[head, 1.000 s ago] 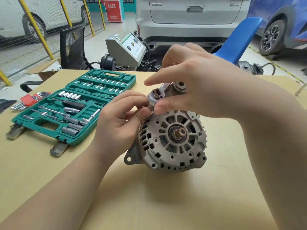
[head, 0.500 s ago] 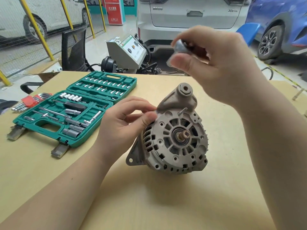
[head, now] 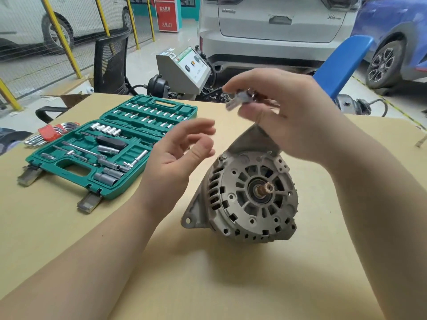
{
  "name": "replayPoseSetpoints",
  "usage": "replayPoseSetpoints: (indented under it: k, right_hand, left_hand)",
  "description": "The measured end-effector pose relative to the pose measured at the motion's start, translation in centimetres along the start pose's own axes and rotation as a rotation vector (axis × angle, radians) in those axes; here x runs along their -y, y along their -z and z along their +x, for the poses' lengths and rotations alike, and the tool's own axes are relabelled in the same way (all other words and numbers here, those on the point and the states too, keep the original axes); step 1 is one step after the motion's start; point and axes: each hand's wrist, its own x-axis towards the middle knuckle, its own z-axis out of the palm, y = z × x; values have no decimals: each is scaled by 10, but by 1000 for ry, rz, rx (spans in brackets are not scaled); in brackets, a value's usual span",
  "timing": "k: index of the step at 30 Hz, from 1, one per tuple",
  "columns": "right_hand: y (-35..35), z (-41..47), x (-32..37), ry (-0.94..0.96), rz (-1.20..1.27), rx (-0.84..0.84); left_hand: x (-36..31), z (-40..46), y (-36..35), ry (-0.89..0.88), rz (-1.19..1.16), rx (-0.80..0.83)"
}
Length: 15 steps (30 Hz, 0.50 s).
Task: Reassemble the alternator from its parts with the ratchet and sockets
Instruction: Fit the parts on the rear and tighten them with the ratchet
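Right hand [head: 284, 116] pinches the ratchet [head: 240, 99]; left hand [head: 178, 153] hovers spread. Unsteadied, the alternator [head: 249, 195] could roll on the surface [head: 208, 285].

The alternator [head: 249, 195] is dull grey rough metal. The far-left tool case [head: 111, 146] is shiny green plastic holding shiny metal sockets [head: 106, 129]. The table [head: 208, 273] looks like matt cardboard.

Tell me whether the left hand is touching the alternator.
Apart. The head view shows the left hand raised, fingers relaxed, with bare table visible between it and the alternator.
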Motion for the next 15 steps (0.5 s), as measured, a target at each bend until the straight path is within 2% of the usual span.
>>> replayPoseSetpoints:
  k: [3, 6, 9, 12, 15]
  right_hand:
    - [-15, 0, 21, 225, -138, -27]
    - [-32, -2, 37, 240, -92, 4]
    - [-35, -3, 37, 204, -105, 56]
    - [-17, -4, 28, 144, -31, 126]
    - [-3, -7, 21, 115, -78, 344]
  left_hand:
    - [3, 2, -3, -27, 54, 8]
    - [5, 2, -5, -63, 164, 26]
    - [6, 0, 0, -98, 388, -92]
    - [9, 5, 6, 2, 452, -108]
    - [17, 13, 10, 245, 387, -98]
